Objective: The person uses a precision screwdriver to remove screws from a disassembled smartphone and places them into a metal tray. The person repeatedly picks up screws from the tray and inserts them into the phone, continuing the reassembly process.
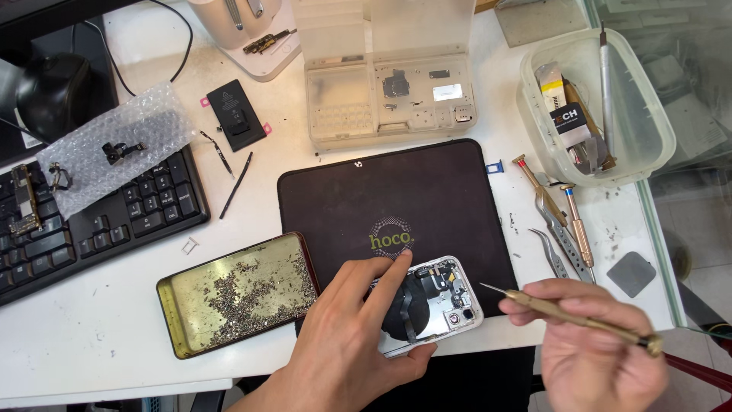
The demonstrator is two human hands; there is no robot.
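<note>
The left hand (347,336), fingers spread, pins the light, fragile opened white phone housing (431,301) by its edges, while the right hand (602,347) pinches a thin brass-coloured screwdriver (572,317).

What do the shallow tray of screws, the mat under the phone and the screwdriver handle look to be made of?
The tray looks like metal with a dull gold, worn finish and glare on its base. The mat seems soft rubber or fabric, matte black with rounded corners. The screwdriver in the right hand has a brass-coloured, probably metal handle. The left hand steadies the opened phone.
</note>
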